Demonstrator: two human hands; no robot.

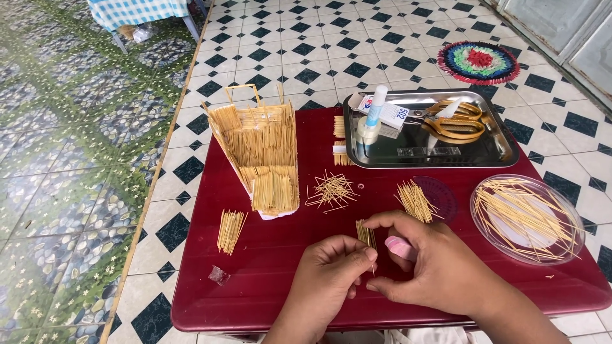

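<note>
While both hands [382,261] pinch a small toothpick bundle [366,234] at lower centre of the table [268,255], step looks like squaring it; next needs even ends.

Two bare hands [382,267] and forearms, no sleeves, rings, watch or gloves visible at the wrists

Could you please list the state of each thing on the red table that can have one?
Left hand: closed, pinching the stick bundle.
Right hand: closed on the bundle, a pink piece tucked in its fingers.
Stick bundle: upright, held between both hands.
Toothpick house: standing, unfinished.
Scissors: lying in the metal tray; open or shut is unclear.
Glue tube: capped, leaning.
Clear plate: holding loose sticks.
</note>
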